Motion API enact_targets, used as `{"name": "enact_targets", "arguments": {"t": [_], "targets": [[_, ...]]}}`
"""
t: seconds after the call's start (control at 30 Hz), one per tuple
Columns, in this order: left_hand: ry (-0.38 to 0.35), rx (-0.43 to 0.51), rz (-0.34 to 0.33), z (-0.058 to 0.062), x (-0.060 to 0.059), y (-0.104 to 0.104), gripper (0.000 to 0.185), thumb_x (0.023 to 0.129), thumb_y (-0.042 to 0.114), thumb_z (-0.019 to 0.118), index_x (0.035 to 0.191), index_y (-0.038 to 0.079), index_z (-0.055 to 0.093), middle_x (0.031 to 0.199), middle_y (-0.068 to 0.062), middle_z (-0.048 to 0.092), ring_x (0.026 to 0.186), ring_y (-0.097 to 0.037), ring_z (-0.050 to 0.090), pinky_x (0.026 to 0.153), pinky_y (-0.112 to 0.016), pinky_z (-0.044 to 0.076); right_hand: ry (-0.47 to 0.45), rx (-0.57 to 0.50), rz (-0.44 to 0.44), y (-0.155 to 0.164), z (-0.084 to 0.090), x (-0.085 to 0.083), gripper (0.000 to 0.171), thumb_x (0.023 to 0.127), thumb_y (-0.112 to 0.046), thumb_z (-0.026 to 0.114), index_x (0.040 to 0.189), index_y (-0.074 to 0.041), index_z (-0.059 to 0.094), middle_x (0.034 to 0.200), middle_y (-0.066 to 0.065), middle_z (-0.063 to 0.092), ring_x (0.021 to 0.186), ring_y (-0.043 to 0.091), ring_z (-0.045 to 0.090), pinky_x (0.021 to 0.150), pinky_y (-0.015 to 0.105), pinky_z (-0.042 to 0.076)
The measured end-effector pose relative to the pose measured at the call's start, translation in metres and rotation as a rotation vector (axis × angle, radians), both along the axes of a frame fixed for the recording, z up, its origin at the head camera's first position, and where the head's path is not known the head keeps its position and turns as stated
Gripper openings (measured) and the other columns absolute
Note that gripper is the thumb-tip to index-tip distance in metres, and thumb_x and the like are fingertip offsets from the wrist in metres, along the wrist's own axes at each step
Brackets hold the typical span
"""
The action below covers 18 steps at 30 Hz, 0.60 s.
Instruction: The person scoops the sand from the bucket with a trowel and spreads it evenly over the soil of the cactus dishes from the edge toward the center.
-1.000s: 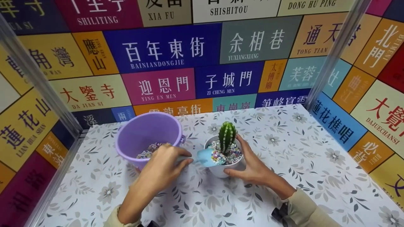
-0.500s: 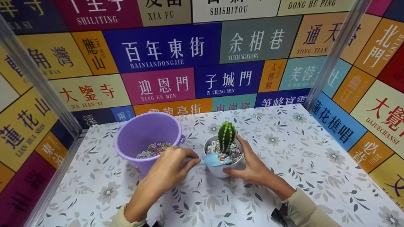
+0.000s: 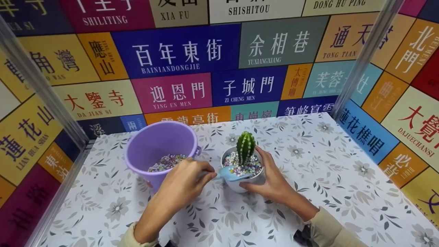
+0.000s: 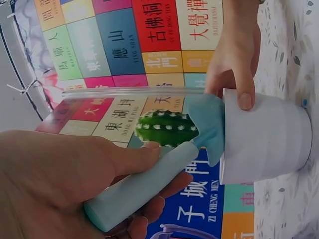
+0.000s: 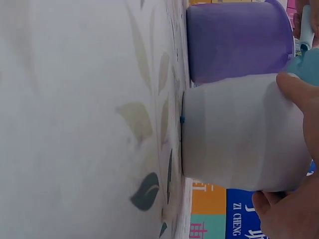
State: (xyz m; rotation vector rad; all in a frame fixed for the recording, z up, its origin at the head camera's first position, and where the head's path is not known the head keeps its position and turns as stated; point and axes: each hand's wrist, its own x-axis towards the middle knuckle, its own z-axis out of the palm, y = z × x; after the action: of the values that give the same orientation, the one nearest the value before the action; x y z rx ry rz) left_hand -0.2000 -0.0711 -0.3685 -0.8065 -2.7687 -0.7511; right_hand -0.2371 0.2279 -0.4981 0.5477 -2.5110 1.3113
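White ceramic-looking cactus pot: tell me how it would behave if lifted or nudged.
The white cactus pot probably feels heavy for its size, being filled to the rim with coloured pebbles. Its smooth wall may be slippery; the right hand wraps round it. The wide flat base suggests sliding rather than tipping.

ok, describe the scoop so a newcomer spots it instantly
On the floral table, between the purple bucket and the white cactus pot. The left hand grips the scoop, its blade over the pot's rim. It's the only pale blue thing there.
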Motion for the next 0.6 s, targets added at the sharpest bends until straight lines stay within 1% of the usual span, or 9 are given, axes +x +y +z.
{"name": "enact_targets", "arguments": {"t": [0.1,0.23,0.33,0.4,0.5,0.6], "targets": [[0.002,-0.007,0.023,0.003,0.002,-0.004,0.011,0.098,0.025,0.081,0.104,0.018,0.085,0.100,0.002,0.083,0.091,-0.018,0.071,0.087,-0.041,0.059,0.017,0.003,-0.018,-0.002,0.000,0.000,0.123,0.077,-0.047,0.097,0.172,-0.021,0.024,0.169,0.016,0.038,0.155,0.045,0.042,0.124,0.071,0.033],[0.001,-0.006,0.061,0.006,0.003,-0.008,0.011,0.096,0.026,0.082,0.105,0.019,0.086,0.100,0.003,0.083,0.089,-0.016,0.066,0.085,-0.040,0.056,0.015,0.003,-0.020,-0.002,0.000,0.001,0.124,0.076,-0.048,0.098,0.172,-0.023,0.024,0.169,0.014,0.038,0.156,0.043,0.042,0.124,0.071,0.033],[0.028,-0.009,0.092,0.008,0.001,-0.011,0.012,0.095,0.024,0.084,0.105,0.018,0.086,0.100,0.002,0.083,0.088,-0.018,0.065,0.084,-0.041,0.056,0.008,0.002,-0.014,-0.002,0.001,0.001,0.124,0.076,-0.049,0.098,0.172,-0.024,0.023,0.170,0.013,0.037,0.157,0.043,0.041,0.124,0.071,0.032],[0.066,-0.014,0.115,0.008,0.000,-0.012,0.012,0.094,0.022,0.084,0.105,0.017,0.086,0.100,0.000,0.083,0.090,-0.020,0.066,0.084,-0.043,0.057,0.004,0.003,-0.013,-0.002,0.002,0.002,0.124,0.076,-0.049,0.097,0.172,-0.024,0.023,0.171,0.013,0.036,0.157,0.043,0.041,0.124,0.071,0.032],[0.152,-0.015,0.142,0.008,-0.002,-0.015,0.012,0.093,0.019,0.085,0.104,0.015,0.086,0.099,-0.002,0.084,0.092,-0.025,0.069,0.086,-0.046,0.057,0.000,0.003,-0.011,-0.002,0.002,0.002,0.123,0.077,-0.049,0.097,0.172,-0.024,0.023,0.171,0.012,0.035,0.158,0.042,0.039,0.125,0.071,0.032],[0.238,-0.009,0.152,0.008,-0.004,-0.016,0.012,0.091,0.017,0.086,0.103,0.014,0.085,0.098,-0.002,0.085,0.092,-0.028,0.070,0.087,-0.047,0.057,-0.003,0.003,-0.006,-0.001,0.002,0.002,0.122,0.078,-0.047,0.097,0.172,-0.024,0.023,0.172,0.013,0.034,0.159,0.041,0.037,0.126,0.070,0.031]]}}
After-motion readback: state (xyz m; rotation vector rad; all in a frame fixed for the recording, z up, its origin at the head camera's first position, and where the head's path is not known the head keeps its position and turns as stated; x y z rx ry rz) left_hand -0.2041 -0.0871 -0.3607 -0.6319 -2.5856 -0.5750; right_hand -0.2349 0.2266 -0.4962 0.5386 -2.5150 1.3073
